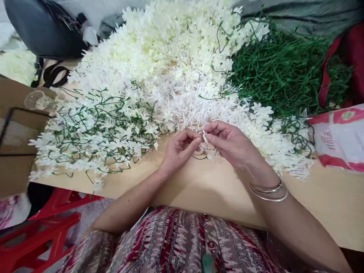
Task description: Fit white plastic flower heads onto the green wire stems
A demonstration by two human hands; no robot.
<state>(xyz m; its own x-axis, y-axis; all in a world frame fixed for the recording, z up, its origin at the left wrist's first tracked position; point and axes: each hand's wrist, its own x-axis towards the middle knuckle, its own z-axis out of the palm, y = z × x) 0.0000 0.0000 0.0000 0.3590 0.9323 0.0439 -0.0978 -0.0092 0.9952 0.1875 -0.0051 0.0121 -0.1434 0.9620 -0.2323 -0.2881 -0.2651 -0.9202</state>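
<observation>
My left hand (179, 148) and my right hand (229, 142) meet over the near part of a wooden table (199, 185). Both pinch one small white artificial flower (204, 138) between thumb and fingers. A thin green stem (199, 157) curves beneath them on the wood. Just beyond the hands lies a heap of white spiky flower centres (184, 102). Silver bangles (269, 191) ring my right wrist.
A big mound of loose white petals (170, 41) fills the back. Finished white flowers on green wire (96, 132) spread left. Bare green stems (281, 72) are piled at the right, beside a red and white bag (339, 136). A cardboard box (17, 140) stands left, a red stool (42, 231) below.
</observation>
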